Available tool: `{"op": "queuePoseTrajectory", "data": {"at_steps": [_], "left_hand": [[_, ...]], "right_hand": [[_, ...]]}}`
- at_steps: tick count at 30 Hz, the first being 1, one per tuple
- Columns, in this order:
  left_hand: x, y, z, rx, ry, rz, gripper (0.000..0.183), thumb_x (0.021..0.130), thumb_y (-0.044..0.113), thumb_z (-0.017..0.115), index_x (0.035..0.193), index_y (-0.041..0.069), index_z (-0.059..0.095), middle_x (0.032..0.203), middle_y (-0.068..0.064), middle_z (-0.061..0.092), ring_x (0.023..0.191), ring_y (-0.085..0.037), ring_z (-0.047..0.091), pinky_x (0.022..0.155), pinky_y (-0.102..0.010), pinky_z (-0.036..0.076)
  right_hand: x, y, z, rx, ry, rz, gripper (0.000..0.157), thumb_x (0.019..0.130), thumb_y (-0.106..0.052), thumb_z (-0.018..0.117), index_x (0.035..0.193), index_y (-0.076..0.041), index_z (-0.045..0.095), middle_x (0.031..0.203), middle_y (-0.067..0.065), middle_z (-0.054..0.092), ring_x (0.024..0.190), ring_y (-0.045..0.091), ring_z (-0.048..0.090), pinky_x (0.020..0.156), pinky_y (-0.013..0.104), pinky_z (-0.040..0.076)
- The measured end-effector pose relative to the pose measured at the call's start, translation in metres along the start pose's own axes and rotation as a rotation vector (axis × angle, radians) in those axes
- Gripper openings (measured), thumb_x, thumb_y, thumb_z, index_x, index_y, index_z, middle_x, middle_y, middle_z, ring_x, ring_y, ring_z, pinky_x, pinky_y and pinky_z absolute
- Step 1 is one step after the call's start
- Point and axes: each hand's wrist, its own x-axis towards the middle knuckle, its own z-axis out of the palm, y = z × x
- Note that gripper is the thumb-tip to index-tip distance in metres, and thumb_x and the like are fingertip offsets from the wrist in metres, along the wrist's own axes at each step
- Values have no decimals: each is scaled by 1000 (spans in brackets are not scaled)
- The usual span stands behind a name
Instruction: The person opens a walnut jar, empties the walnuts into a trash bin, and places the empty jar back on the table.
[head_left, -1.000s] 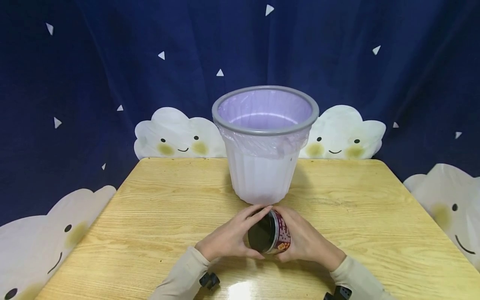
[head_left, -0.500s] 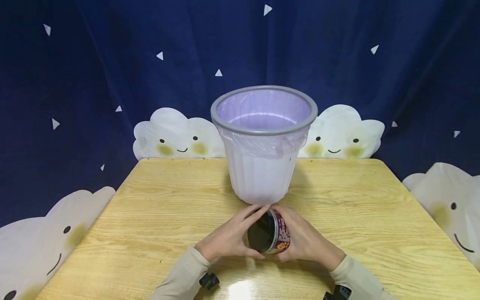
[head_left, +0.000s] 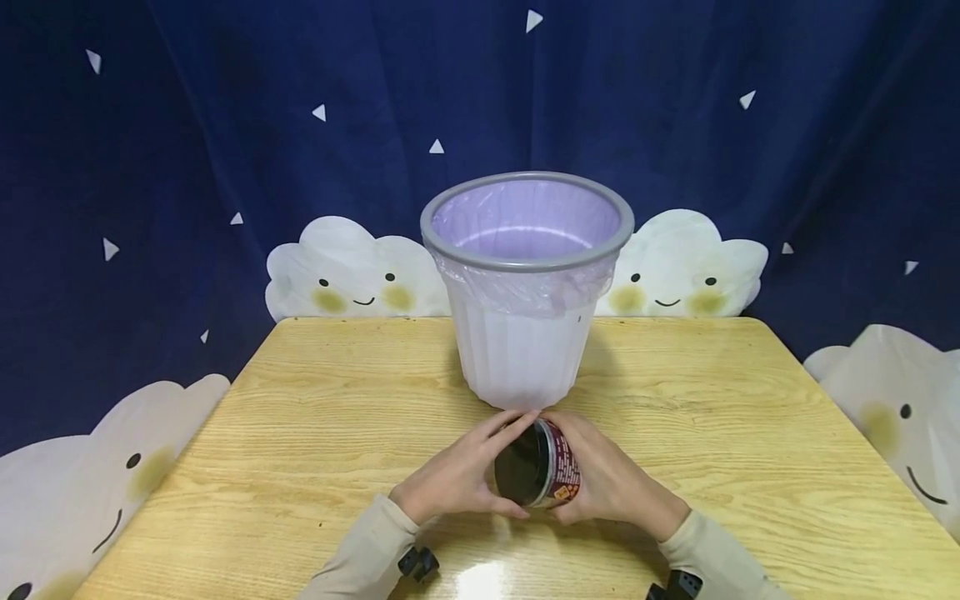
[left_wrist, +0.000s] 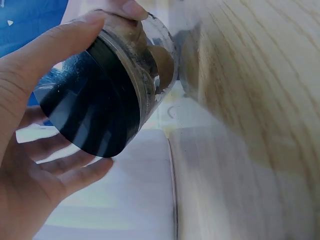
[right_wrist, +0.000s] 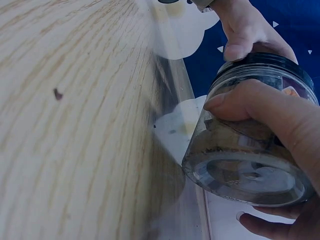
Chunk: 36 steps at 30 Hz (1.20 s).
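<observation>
A clear plastic jar (right_wrist: 245, 175) with a black lid (left_wrist: 95, 105) and a maroon printed label (head_left: 564, 468) is held between both hands, tilted onto its side with the lid toward the left. My left hand (head_left: 457, 475) grips the lid, thumb on one side and fingers on the other. My right hand (head_left: 615, 479) is wrapped round the jar's body, its thumb across the clear wall. Through that wall, in the right wrist view, something brown shows inside; what it is cannot be told. Whether the jar touches the table is unclear.
Just beyond the hands stands a white ribbed bin (head_left: 521, 354) with a grey rim and a thin plastic liner. Everything is on a light wooden table (head_left: 337, 400). Behind it hangs a dark blue curtain (head_left: 360, 75) with white triangles and smiling clouds.
</observation>
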Motion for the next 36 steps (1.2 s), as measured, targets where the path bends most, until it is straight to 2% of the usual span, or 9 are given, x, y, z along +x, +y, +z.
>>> {"op": "queuePoseTrajectory", "data": {"at_steps": [4, 11, 17, 23, 28, 31, 36], "left_hand": [[0, 1, 0, 4, 7, -12, 118, 66, 49, 85, 156, 20, 16, 150, -7, 33, 132, -21, 42, 108, -35, 39], [1, -1, 2, 15, 14, 70, 117, 63, 39, 90, 155, 15, 21, 152, -7, 29, 137, -21, 33, 112, -34, 33], [0, 1, 1, -6, 7, -17, 116, 65, 47, 87, 156, 23, 17, 150, -3, 33, 134, -18, 39, 109, -33, 37], [1, 1, 2, -11, 10, 30, 118, 63, 42, 89, 155, 19, 19, 151, -7, 29, 136, -20, 34, 111, -35, 35], [1, 1, 2, -23, 21, -1, 116, 64, 46, 87, 155, 20, 21, 150, -3, 31, 133, -18, 39, 108, -33, 38], [2, 2, 3, -24, 27, 2, 118, 65, 48, 86, 156, 20, 17, 151, -6, 33, 133, -18, 40, 109, -33, 38], [1, 2, 3, -45, -1, -3, 120, 66, 49, 84, 157, 22, 10, 156, -9, 26, 138, -21, 35, 110, -33, 35]], "right_hand": [[0, 0, 0, 3, -2, 6, 115, 43, -38, 91, 141, -7, 38, 130, 6, 52, 117, 22, 51, 97, 44, 49], [0, -2, -1, -6, -3, 11, 116, 43, -40, 91, 140, -5, 39, 131, 7, 51, 118, 23, 51, 98, 43, 48], [0, -1, -1, 2, -7, 16, 115, 43, -39, 90, 140, -7, 38, 131, 5, 51, 117, 21, 51, 97, 43, 49], [0, -2, -2, 3, -14, 21, 116, 43, -39, 90, 141, -6, 37, 131, 7, 51, 117, 22, 51, 96, 43, 49], [1, -1, -2, 4, -10, 9, 114, 44, -38, 89, 141, -7, 38, 130, 6, 51, 116, 22, 51, 96, 44, 49], [0, -1, -1, 10, -10, 4, 114, 44, -37, 89, 141, -7, 37, 131, 5, 51, 117, 21, 51, 96, 44, 49], [0, -1, 0, 28, -6, 3, 114, 44, -35, 89, 141, -8, 37, 131, 4, 51, 116, 21, 51, 95, 44, 50]]}}
